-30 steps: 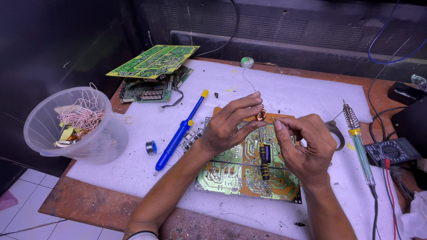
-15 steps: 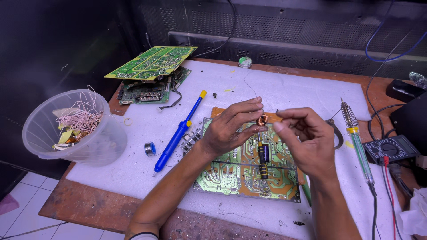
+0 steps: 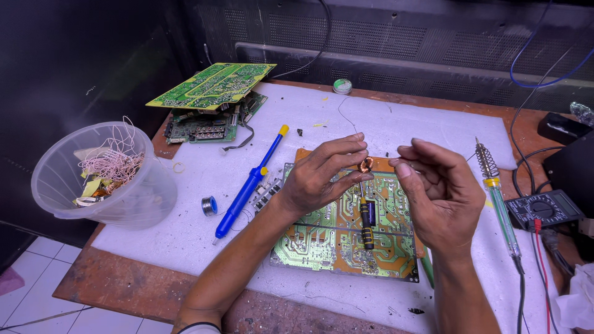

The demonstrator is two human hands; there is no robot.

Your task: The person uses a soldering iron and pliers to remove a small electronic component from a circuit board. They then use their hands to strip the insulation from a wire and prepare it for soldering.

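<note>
My left hand (image 3: 325, 176) pinches a small copper-wound coil (image 3: 365, 164) between thumb and fingertips, held just above a green and orange circuit board (image 3: 322, 238) lying trace side up on the white mat. My right hand (image 3: 440, 196) is raised close beside the coil, fingers curled inward; its fingertips sit just right of the coil and whether they grip a thin wire is unclear. A thin wire (image 3: 345, 117) runs up from the coil across the mat. A black cylindrical capacitor (image 3: 367, 221) lies on the board below the hands.
A blue desoldering pump (image 3: 247, 185) and a small solder spool (image 3: 209, 205) lie left of the board. A clear plastic tub (image 3: 142, 204) of wire scraps stands at far left. Stacked circuit boards (image 3: 213, 86) sit at back left. A soldering iron (image 3: 498, 201) and multimeter (image 3: 544, 210) are on the right.
My right hand has drawn slightly away from the coil and turned its palm inward. My left hand still holds the coil in about the same place.
</note>
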